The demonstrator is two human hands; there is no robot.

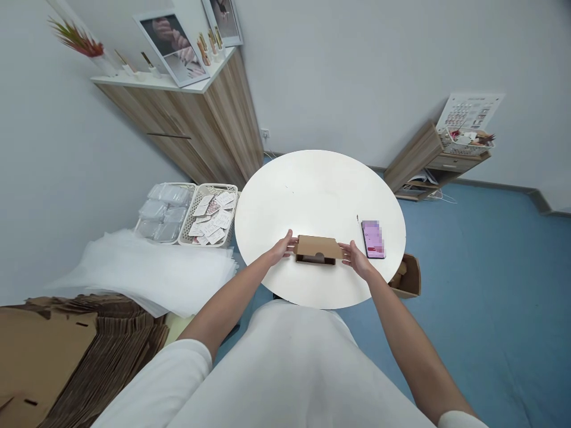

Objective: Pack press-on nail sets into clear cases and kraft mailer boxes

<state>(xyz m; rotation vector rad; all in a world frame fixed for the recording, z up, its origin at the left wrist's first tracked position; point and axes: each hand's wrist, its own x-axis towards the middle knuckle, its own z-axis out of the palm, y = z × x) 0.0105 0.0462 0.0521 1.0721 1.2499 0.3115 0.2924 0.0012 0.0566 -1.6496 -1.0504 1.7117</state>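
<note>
A small brown cardboard box (317, 248) sits near the front edge of a round white table (312, 190), its open side facing me. My left hand (282, 245) presses against the box's left end with fingers held together. My right hand (355, 257) grips the box's right end. Both hands hold the box between them.
A phone (373, 239) lies on the table right of the box. Left of the table stand two white baskets, one with printed cards (213, 220) and one with clear bags (163, 209). White sheets (147, 270) and flat cardboard blanks (66, 351) are stacked at lower left. A cardboard box (408, 276) sits on the floor.
</note>
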